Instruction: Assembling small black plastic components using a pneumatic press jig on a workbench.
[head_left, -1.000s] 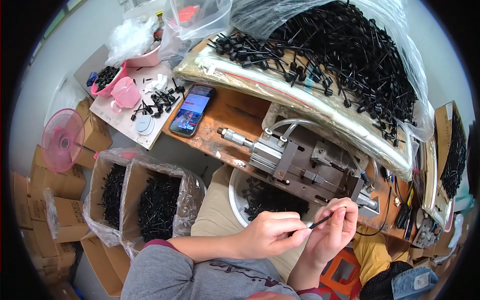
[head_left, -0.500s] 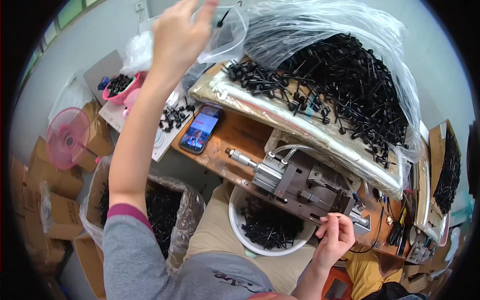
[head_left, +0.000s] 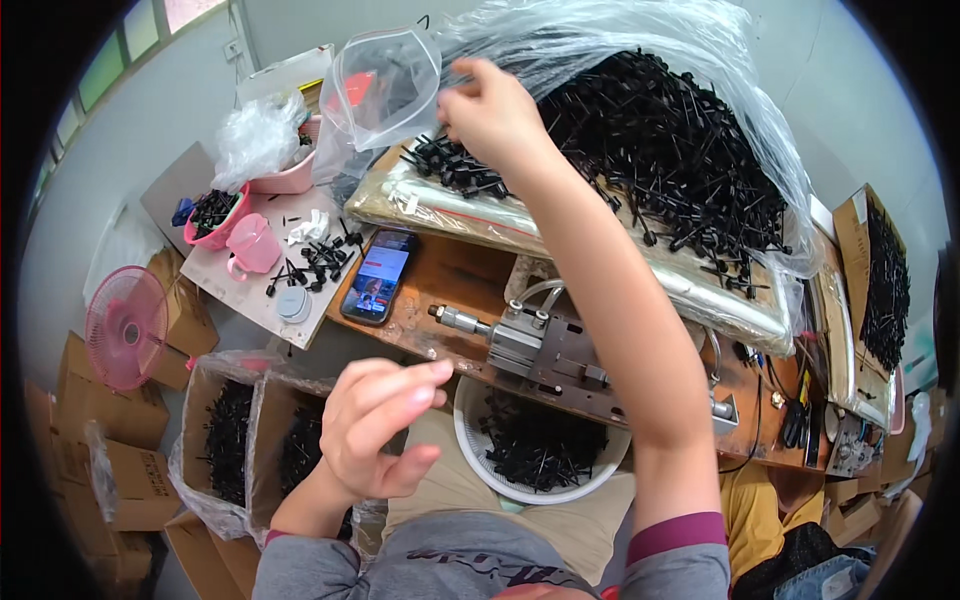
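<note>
My left hand (head_left: 385,430) hovers left of the white basket (head_left: 464,430) on my lap, its fingers loosely bent and apart with nothing visible in them. Across the bench reaches my right arm, partly covering the metal clamping fixture (head_left: 550,360). Beside a clear plastic bag (head_left: 405,85), my right hand (head_left: 490,110) is over the left end of a heap of black thin-stemmed plastic parts (head_left: 660,150). Its fingers are bent and blurred, so whether they hold anything is unclear. More black parts (head_left: 540,450) lie in the basket.
A phone (head_left: 380,275) lies on the wooden bench (head_left: 450,275). To the left are a pink cup (head_left: 254,244), a small round container (head_left: 293,304), loose black parts (head_left: 325,258) and a pink fan (head_left: 127,328). Plastic-lined boxes (head_left: 255,440) of parts stand below.
My left hand has come down from the plastic bag to beside the basket. My right hand has gone from the fixture's right end up to the bag and heap. The view has shifted slightly.
</note>
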